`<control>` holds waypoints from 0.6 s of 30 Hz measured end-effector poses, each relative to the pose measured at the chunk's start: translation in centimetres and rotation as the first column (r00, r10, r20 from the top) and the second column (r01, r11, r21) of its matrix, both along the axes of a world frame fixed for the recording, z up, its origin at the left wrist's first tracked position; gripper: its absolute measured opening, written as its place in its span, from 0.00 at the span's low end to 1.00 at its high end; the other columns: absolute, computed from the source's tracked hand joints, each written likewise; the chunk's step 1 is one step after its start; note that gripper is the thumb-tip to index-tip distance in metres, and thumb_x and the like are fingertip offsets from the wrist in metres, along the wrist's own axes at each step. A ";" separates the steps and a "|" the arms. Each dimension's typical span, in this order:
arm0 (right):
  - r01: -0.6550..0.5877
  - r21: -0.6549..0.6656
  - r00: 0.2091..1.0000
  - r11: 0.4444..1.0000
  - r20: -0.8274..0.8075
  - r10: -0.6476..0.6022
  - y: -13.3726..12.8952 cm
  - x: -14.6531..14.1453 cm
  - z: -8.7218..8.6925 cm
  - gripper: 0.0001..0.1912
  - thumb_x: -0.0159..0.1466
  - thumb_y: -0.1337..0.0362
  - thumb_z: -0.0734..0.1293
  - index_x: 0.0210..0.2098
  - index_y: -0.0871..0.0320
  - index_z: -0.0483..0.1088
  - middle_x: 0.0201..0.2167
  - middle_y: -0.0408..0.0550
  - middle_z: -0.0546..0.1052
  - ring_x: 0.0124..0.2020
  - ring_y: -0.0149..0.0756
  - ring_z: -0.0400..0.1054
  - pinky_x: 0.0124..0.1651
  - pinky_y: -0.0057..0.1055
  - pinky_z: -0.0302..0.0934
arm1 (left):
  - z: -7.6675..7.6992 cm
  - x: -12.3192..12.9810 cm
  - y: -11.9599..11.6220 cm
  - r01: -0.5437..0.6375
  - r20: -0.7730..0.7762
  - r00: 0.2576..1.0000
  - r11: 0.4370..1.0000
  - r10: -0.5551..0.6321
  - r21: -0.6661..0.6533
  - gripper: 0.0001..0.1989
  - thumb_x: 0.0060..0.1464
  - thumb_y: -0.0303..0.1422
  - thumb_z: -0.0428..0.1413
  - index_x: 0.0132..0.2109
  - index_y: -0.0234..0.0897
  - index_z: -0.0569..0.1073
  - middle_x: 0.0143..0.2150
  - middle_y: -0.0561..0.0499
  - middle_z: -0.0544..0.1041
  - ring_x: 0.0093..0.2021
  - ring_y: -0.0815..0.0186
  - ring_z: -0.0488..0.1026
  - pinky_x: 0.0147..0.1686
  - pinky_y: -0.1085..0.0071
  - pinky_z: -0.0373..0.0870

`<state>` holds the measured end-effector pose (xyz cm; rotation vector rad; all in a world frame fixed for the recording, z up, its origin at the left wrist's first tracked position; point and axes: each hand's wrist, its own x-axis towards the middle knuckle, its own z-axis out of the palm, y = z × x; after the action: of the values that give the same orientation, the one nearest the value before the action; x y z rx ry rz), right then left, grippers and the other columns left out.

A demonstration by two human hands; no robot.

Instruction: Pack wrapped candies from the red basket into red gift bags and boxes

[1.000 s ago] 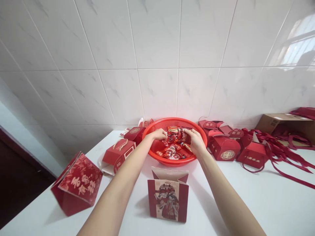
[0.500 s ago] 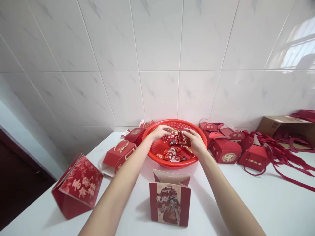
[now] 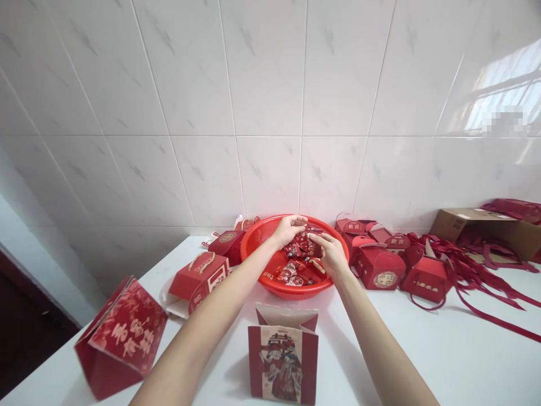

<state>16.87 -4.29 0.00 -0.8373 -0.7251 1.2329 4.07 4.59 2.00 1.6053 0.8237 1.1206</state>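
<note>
Both hands are over a red plastic basket (image 3: 291, 291) holding several red wrapped candies (image 3: 291, 273). My left hand (image 3: 291, 230) is at the middle of the basket, its fingers bent above the candies; what it holds, if anything, is hidden. My right hand (image 3: 332, 254) has thumb and fingers closed together at a dark red wrapped packet (image 3: 313, 232). An open-topped red paper box (image 3: 283, 361) with two printed figures stands upright on the white table, between my forearms and in front of the basket.
A red box with gold characters (image 3: 127, 338) stands at the left, with more red boxes (image 3: 198, 279) behind it. Several red handled boxes (image 3: 382, 268), dark red ribbons (image 3: 477, 270) and a cardboard box (image 3: 454, 223) line the right. A tiled wall (image 3: 270, 180) rises behind.
The camera view has shifted slightly. My left hand has moved right across the basket, closer to my right hand. The boxes stay where they were on the table.
</note>
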 end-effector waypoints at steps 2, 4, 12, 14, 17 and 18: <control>0.049 -0.010 0.999 0.999 -0.020 -0.049 -0.1 -0.3 0.0 0.18 0.40 0.63 0.78 0.28 0.56 0.69 0.23 0.41 0.78 0.23 0.35 0.72 0.21 0.27 0.63 | 0.1 0.8 -0.3 0.008 0.020 1.000 1.000 -0.007 -0.007 0.10 0.45 0.23 0.63 0.38 0.32 0.76 0.38 0.48 0.79 0.41 0.66 0.75 0.47 0.68 0.70; 0.097 -0.025 0.994 0.995 -0.038 -0.098 -0.2 -0.5 0.2 0.20 0.40 0.65 0.77 0.30 0.55 0.69 0.23 0.39 0.78 0.23 0.36 0.72 0.21 0.27 0.63 | 0.0 1.2 -0.8 0.028 0.027 0.999 0.999 -0.028 -0.023 0.11 0.45 0.27 0.65 0.39 0.32 0.76 0.39 0.47 0.80 0.40 0.65 0.75 0.46 0.67 0.70; 0.173 -0.057 0.981 0.983 -0.081 -0.178 -0.4 -0.8 0.6 0.19 0.42 0.65 0.76 0.32 0.55 0.68 0.23 0.39 0.78 0.26 0.36 0.73 0.23 0.27 0.64 | -0.5 0.0 -1.8 0.075 -0.026 0.997 0.995 -0.077 -0.064 0.14 0.45 0.39 0.66 0.34 0.31 0.79 0.34 0.48 0.81 0.35 0.65 0.75 0.38 0.69 0.70; 0.164 -0.073 0.982 0.984 -0.086 -0.170 -0.4 -0.8 0.7 0.19 0.41 0.65 0.76 0.32 0.55 0.69 0.22 0.40 0.77 0.25 0.37 0.73 0.22 0.27 0.64 | -0.6 0.0 -1.8 0.056 -0.031 0.998 0.998 -0.057 -0.036 0.14 0.44 0.39 0.67 0.35 0.31 0.79 0.35 0.48 0.81 0.37 0.64 0.75 0.41 0.68 0.69; 0.156 -0.093 0.982 0.983 -0.091 -0.164 -0.4 -0.7 0.7 0.18 0.41 0.66 0.75 0.31 0.55 0.69 0.22 0.40 0.77 0.24 0.37 0.72 0.21 0.28 0.63 | -0.7 0.2 -1.9 0.026 -0.043 0.999 1.000 -0.026 0.011 0.14 0.45 0.38 0.66 0.36 0.32 0.80 0.37 0.48 0.82 0.40 0.62 0.75 0.44 0.68 0.69; 0.156 -0.097 0.982 0.983 -0.093 -0.165 -0.5 -0.7 0.7 0.18 0.41 0.66 0.75 0.31 0.55 0.70 0.22 0.40 0.78 0.24 0.37 0.72 0.21 0.28 0.64 | -0.7 0.2 -1.9 0.017 -0.051 0.999 1.000 -0.015 0.023 0.14 0.46 0.39 0.65 0.37 0.32 0.80 0.38 0.48 0.82 0.41 0.62 0.75 0.45 0.67 0.69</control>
<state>16.14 -4.75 0.74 -0.8832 -0.5142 1.1595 4.31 2.70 1.31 1.6634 0.8321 1.0857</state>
